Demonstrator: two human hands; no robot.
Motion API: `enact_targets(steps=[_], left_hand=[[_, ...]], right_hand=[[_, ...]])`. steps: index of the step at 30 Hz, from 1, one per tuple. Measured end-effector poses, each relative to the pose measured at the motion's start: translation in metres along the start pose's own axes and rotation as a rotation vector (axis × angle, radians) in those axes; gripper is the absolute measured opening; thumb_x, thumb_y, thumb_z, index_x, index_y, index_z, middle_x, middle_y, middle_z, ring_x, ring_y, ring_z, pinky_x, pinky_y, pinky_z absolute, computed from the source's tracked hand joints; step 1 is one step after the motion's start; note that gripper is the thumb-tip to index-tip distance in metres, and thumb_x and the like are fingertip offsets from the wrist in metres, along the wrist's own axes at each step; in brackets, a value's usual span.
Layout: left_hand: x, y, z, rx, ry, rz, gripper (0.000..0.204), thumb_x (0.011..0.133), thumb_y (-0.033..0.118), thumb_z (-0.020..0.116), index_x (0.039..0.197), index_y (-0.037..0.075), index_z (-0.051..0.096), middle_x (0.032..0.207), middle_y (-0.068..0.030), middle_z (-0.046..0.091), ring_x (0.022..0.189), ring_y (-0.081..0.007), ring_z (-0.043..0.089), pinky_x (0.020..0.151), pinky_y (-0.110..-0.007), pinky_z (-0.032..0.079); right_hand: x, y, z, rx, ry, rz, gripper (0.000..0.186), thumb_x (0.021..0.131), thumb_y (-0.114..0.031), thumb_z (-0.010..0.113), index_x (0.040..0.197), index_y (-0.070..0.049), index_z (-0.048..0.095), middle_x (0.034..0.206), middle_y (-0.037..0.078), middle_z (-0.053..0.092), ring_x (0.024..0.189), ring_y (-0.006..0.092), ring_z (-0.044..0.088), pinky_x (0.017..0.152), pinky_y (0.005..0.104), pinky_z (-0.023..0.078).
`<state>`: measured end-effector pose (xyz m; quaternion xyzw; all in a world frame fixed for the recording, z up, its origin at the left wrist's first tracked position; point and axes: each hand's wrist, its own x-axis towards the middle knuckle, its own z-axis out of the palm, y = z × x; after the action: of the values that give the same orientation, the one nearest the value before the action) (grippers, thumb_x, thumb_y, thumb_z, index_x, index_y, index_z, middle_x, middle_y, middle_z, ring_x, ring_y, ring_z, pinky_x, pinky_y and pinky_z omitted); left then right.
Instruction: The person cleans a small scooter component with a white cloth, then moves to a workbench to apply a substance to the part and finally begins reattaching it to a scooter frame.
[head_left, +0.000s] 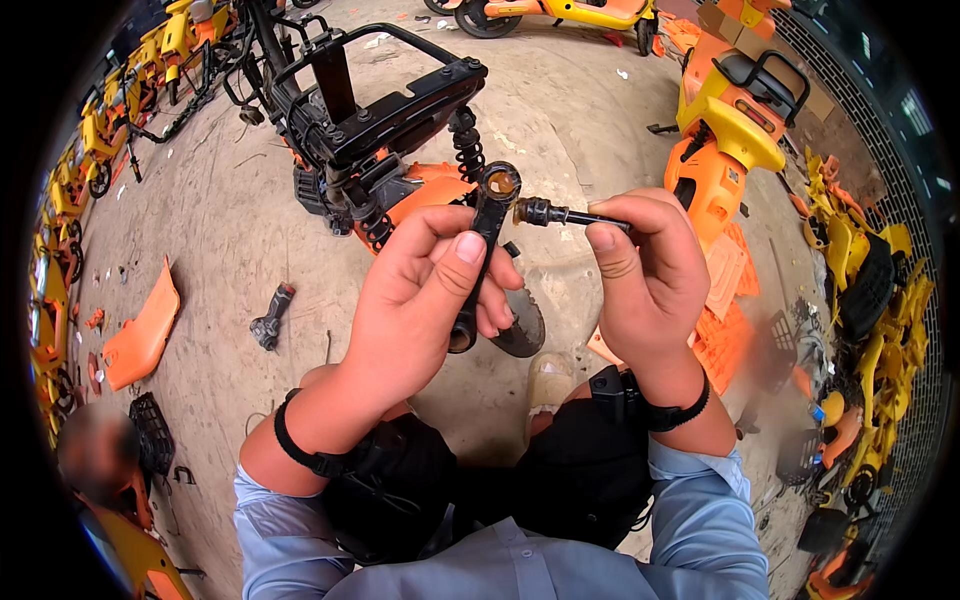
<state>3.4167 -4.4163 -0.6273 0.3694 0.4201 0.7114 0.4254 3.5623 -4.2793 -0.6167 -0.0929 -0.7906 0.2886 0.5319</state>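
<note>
Between the thumb and fingers of my left hand (425,285) is a black link arm (489,225), tilted, with a round eye at its upper end and a hollow end low down. Brownish grease shows inside the upper eye. My right hand (650,260) pinches a thin black shaft (580,217) with a thicker ribbed head. That head, smeared with grease, points left and sits close beside the eye, with a small gap between them. Beyond my hands stands a stripped scooter frame (400,110) with a black rack and coil-spring shock absorbers (467,145).
A grey cordless power tool (270,318) and an orange body panel (145,325) lie on the concrete floor at left. A yellow-orange scooter body (725,150) stands at right, near a heap of yellow panels (875,340). Several yellow scooters line the far left.
</note>
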Motion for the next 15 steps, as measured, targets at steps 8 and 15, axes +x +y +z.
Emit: enact_targets(steps=[8,15], left_hand=[[0.0003,-0.0010,0.0000,0.011,-0.010,0.003,0.025,0.104,0.018,0.045,0.121,-0.001,0.046,0.093,-0.0111,0.064,0.070,-0.0123,0.063,0.062,-0.025,0.051],[0.0008,-0.0033,0.0008,0.052,0.016,0.035,0.024,0.104,0.016,0.047,0.121,-0.001,0.045,0.094,-0.0108,0.065,0.072,-0.0106,0.062,0.062,-0.023,0.050]], right_hand=[[-0.0003,0.0014,0.0001,-0.006,0.013,-0.031,0.013,0.087,-0.007,0.071,0.096,-0.001,0.065,0.087,0.007,0.060,0.067,0.0114,0.053,0.057,0.0225,0.043],[-0.0009,-0.0049,-0.0020,-0.037,-0.017,-0.034,0.014,0.086,-0.008,0.073,0.096,-0.001,0.065,0.087,0.007,0.060,0.068,0.0113,0.053,0.055,0.0218,0.042]])
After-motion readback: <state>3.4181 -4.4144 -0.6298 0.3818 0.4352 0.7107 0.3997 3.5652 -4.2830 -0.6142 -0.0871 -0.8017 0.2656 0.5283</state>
